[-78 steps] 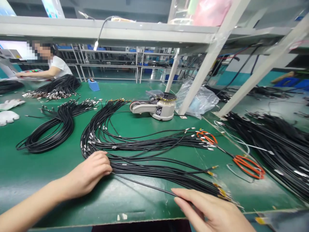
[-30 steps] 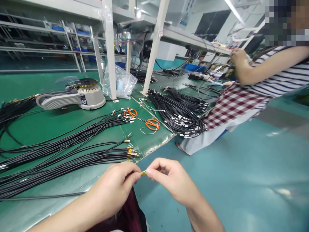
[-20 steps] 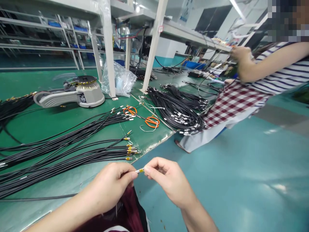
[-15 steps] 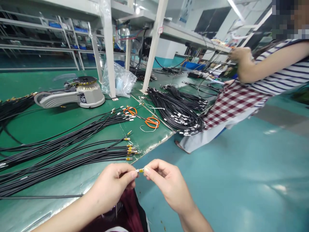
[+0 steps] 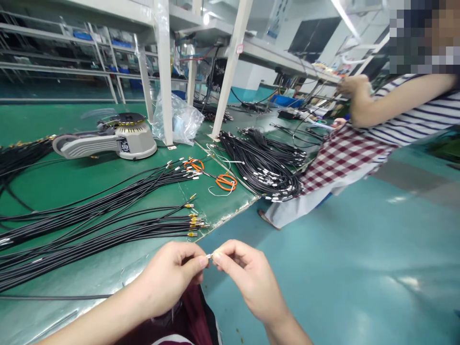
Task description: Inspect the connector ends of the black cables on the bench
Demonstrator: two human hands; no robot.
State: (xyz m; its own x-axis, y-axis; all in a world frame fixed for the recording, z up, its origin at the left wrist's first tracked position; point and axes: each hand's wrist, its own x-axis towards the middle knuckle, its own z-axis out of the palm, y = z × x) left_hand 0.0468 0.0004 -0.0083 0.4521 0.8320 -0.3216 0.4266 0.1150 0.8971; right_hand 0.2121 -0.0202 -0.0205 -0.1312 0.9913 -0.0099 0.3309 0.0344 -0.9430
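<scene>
In front of my lap, my left hand (image 5: 178,273) pinches a small metal cable connector (image 5: 209,257) between thumb and forefinger. My right hand (image 5: 247,275) meets it from the other side, its thumb and forefinger closed on the connector's far end. Only a short silvery bit shows between the fingertips. A single black cable (image 5: 72,297) runs in from the left and goes out of sight behind my left forearm. Just beyond my hands lie black cables (image 5: 118,230) whose ends carry yellow wraps (image 5: 193,225). Farther back is another row with white-tagged ends (image 5: 192,175).
A grey round tape dispenser (image 5: 134,139) stands on the green table (image 5: 168,201). Orange-handled scissors (image 5: 226,182) lie near its edge. Past them are coiled black cables (image 5: 258,163), a plastic bag (image 5: 179,120) and white posts (image 5: 230,72). A co-worker (image 5: 395,110) stands at the right.
My fingertips have come closer together; the yellow band that showed between them is now mostly covered by the right fingers. The view has shifted slightly.
</scene>
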